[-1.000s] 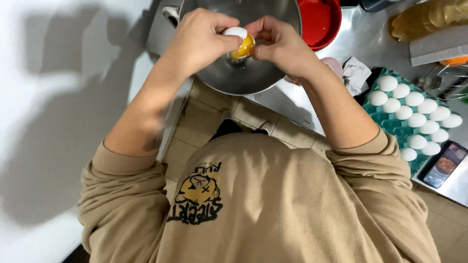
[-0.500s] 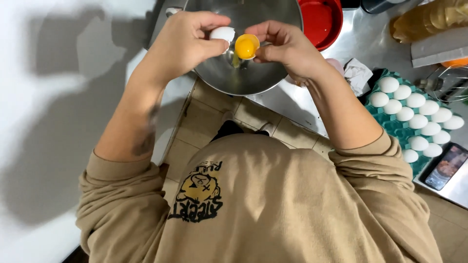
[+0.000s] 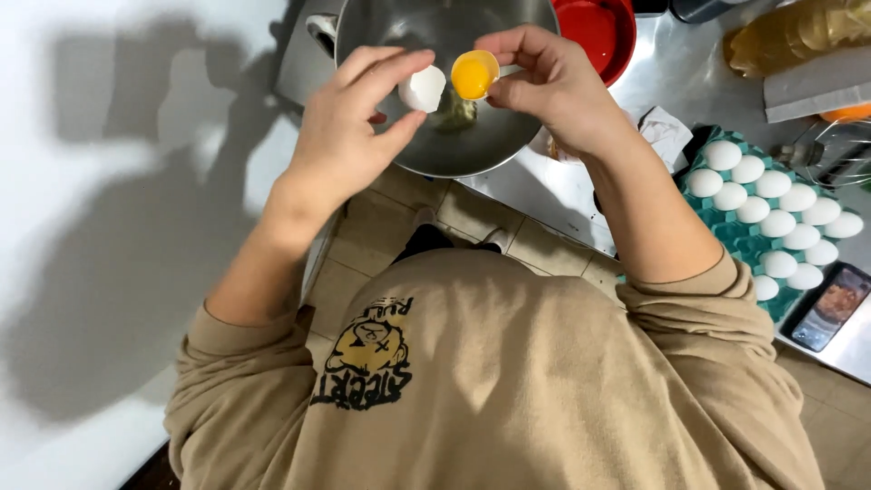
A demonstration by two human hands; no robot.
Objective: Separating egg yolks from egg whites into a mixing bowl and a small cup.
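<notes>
**Two shell halves held over the steel bowl**

Two halves of a cracked egg were held above the metal mixing bowl [image 3: 508, 136], which sat at 12 o'clock of the view. The left hand [image 3: 349, 136] pinched the empty white half shell [image 3: 423, 88] between thumb and fingers, its open side turned toward 3 o'clock. The right hand [image 3: 549, 86] gripped the other half shell [image 3: 475, 74] like a small cup, and the yellow yolk [image 3: 473, 76] sat whole inside it. The halves were just beside each other but apart, with clear egg white [image 3: 456, 113] pooled in the bowl beneath them.

At 1 o'clock of the bowl, a red bowl [image 3: 603, 32] touched or nearly touched its rim. At 3 o'clock of the view lay a teal egg tray [image 3: 737, 238] carrying rows of white eggs [image 3: 767, 184], with a phone [image 3: 830, 307] just beside it at 4 o'clock. A crumpled wrapper [image 3: 660, 132] lay on the steel counter [image 3: 689, 68] between the bowl and the tray. The tan sweatshirt [image 3: 508, 381] filled the lower view.
</notes>
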